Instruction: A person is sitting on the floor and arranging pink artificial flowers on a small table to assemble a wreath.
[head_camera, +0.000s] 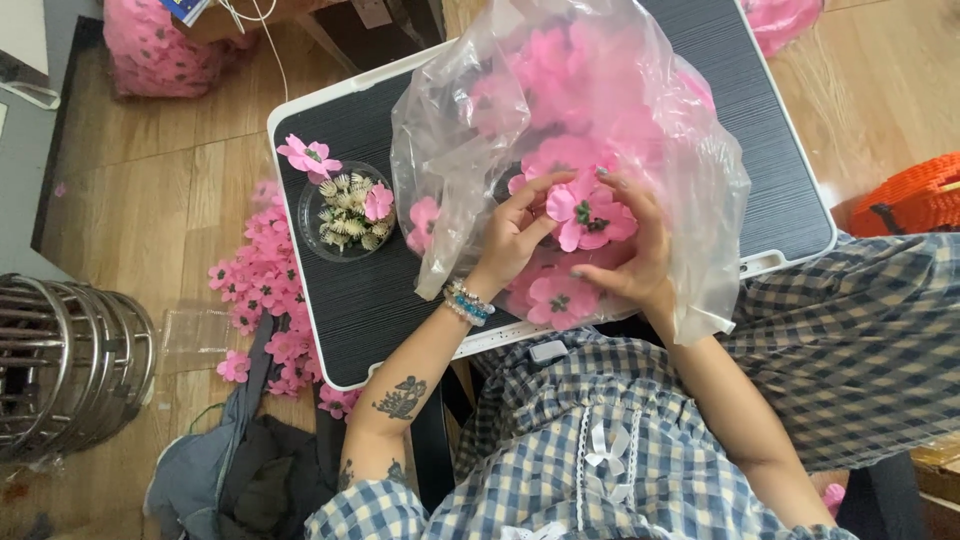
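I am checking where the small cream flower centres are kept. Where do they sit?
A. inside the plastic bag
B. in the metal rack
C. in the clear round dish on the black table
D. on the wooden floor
C: the cream flower centres fill the clear round dish on the black table, left of the plastic bag.

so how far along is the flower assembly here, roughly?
Done: a pile of finished pink flowers lies on the floor, one more beside the dish. In hand: both the left hand and right hand work one pink flower inside the clear bag. Left: the bag looks well filled with petals, and the dish holds many pale centres, so plenty seems to remain.
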